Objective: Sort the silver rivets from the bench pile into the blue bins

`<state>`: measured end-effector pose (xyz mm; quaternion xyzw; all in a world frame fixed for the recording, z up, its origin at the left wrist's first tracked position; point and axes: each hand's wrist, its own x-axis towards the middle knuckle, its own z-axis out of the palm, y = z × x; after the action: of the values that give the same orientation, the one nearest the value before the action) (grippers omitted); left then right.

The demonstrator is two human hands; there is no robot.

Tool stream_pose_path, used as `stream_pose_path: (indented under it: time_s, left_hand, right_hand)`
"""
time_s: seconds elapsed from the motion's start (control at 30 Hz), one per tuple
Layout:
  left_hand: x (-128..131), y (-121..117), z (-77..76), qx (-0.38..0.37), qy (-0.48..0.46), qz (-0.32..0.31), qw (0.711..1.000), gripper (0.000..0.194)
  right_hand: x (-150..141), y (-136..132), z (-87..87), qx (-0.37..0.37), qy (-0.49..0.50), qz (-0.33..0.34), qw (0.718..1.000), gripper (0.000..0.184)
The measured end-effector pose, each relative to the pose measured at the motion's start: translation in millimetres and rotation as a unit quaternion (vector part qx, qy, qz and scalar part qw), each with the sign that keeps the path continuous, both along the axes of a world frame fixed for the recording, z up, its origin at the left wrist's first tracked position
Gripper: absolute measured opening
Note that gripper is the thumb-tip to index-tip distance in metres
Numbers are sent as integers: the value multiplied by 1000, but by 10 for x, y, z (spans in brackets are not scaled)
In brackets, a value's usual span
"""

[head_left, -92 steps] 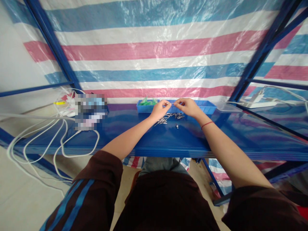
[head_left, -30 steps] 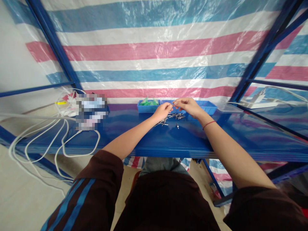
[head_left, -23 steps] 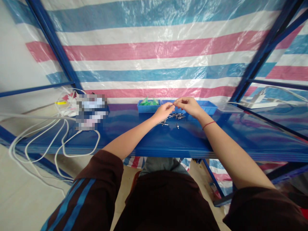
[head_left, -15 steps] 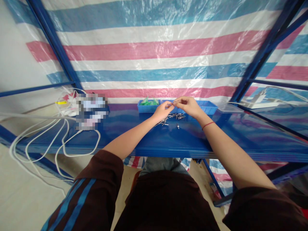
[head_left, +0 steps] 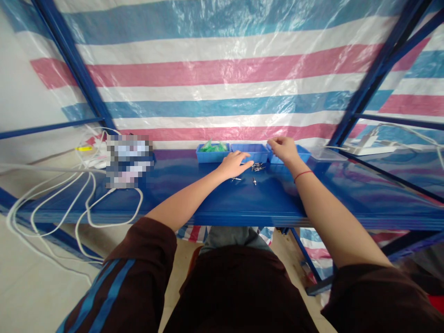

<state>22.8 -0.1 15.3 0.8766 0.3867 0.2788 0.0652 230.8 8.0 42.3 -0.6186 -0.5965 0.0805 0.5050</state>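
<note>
My left hand (head_left: 236, 164) is open, thumb and fingers apart, over a heap of slim silver metal pieces (head_left: 258, 167) that look like blind rivets. It covers part of the heap. A single rivet-like piece (head_left: 254, 181) lies nearer to me on the blue table, and another thin piece (head_left: 236, 179) shows just below my left hand. My right hand (head_left: 284, 149) is at the right blue bin (head_left: 303, 155), above its left side. Its thumb and fingertips are pinched together; whatever is between them is too small to make out.
The middle blue bin (head_left: 249, 152) stands beside the left blue bin (head_left: 203, 156), which has green-and-clear plastic bits (head_left: 215, 147). A clear plastic lid (head_left: 328, 154) and white power strip (head_left: 371, 144) are right. White cables (head_left: 92, 194) and a blurred-out object (head_left: 130, 159) are left.
My hands were together, fingertips meeting around a tiny piece. They have parted: my right hand moved right to the right bin, and my left hand opened and lowered over the metal heap.
</note>
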Motion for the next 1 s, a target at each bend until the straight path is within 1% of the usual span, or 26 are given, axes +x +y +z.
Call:
stream_pose_path:
  time_s: [0.07,0.13,0.2,0.3,0.4,0.47,0.57,0.67,0.77,0.83,0.93,1.0]
  left_hand:
    - [0,-34,-25,4,75,-3,997,46]
    - [2,-52,-49,-9,127,-5,992,50]
    - [3,-50,-68,-30,156,-8,987,52]
    - [7,-19,-86,-33,168,-23,985,46]
    - [10,15,-89,-5,156,-42,987,34]
    - [9,25,-82,12,149,-46,988,30]
    - [5,16,-59,31,150,-46,987,28]
    - [8,-15,-39,49,156,-43,986,26]
    - [21,-53,-29,65,153,-23,986,28]
    - [28,-69,-25,71,143,-5,987,29]
    - [27,-49,-22,71,89,4,993,27]
    - [23,0,-28,43,11,-2,999,25]
  right_hand:
    - [164,36,-4,19,23,-105,994,16]
    - [306,53,-18,7,19,-179,984,15]
    - [402,55,-38,-25,-3,-215,976,17]
    - [434,41,-45,-50,-34,-218,974,26]
    - [351,16,-2,-32,-41,-192,980,32]
    - [267,-6,39,-17,-44,-162,986,32]
    - [149,-38,77,-14,-66,-113,991,27]
    - [69,-58,70,-29,-113,-74,990,23]
    - [18,-68,45,-33,-165,-38,985,26]
    - [-6,-78,39,-35,-190,0,981,26]
    - [-32,-108,47,-69,-192,82,976,25]
    - [-44,-137,54,-110,-168,143,969,26]
